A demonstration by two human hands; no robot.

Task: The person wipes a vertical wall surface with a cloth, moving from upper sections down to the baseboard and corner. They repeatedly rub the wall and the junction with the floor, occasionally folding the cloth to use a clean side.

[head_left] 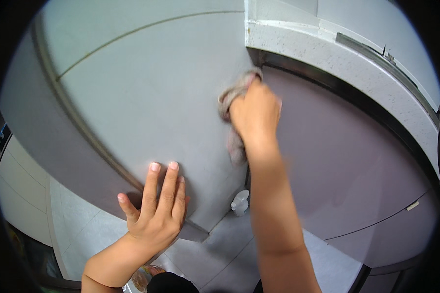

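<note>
My right hand (259, 110) is closed around a bunched, light grey-pink cloth (235, 95) and holds it against a smooth pale grey panel (151, 97), near the panel's right edge. Part of the cloth hangs below my fist. Some motion blur lies on this hand and the cloth. Lower down and to the left, my left hand (159, 215) rests with its fingers stretched out on the same panel, close to its left corner edge. Nothing is in it.
Purple-grey cabinet doors (347, 151) stand at the right, under a speckled white countertop (337, 58). A white plastic bottle (240, 202) is on the tiled floor (225, 256) by the panel's foot. Light cabinet fronts (22, 183) line the far left.
</note>
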